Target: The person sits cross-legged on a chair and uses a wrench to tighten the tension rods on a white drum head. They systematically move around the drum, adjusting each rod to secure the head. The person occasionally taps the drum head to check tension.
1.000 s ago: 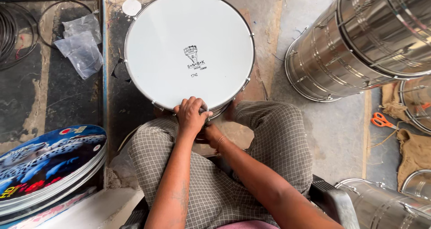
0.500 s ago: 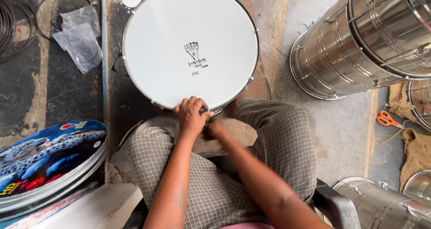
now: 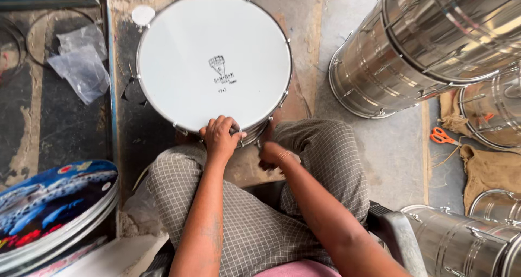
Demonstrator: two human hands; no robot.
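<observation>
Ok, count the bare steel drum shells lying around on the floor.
5 in view: one large steel drum shell top right, one cut off at the right edge, one small rim lower right, two at the bottom right corner. More may lie outside the picture.

worn concrete floor (image 3: 391,146), daylit

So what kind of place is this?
Probably a drum-making workshop. A white-headed drum sits under the left hand, shiny steel drum shells lie on the floor, and printed drum skins are stacked nearby.
</observation>
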